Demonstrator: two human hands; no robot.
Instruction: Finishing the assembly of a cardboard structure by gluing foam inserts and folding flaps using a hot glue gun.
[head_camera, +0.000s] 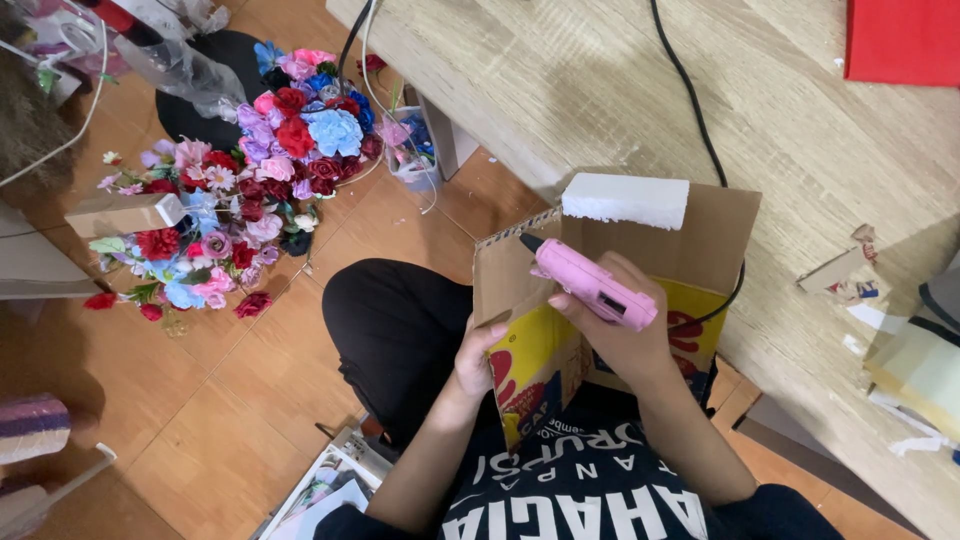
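A brown cardboard box with a yellow and red printed side stands open in my lap, against the edge of the wooden table. A white foam block rests on its far rim. My left hand grips the box's left wall from outside. My right hand holds a pink glue gun, whose dark nozzle points at the top of the left wall, near the corrugated edge.
A light wooden table with a black cable fills the upper right; red sheet at its far corner, paper scraps at right. Artificial flowers are heaped on the brown tiled floor at left.
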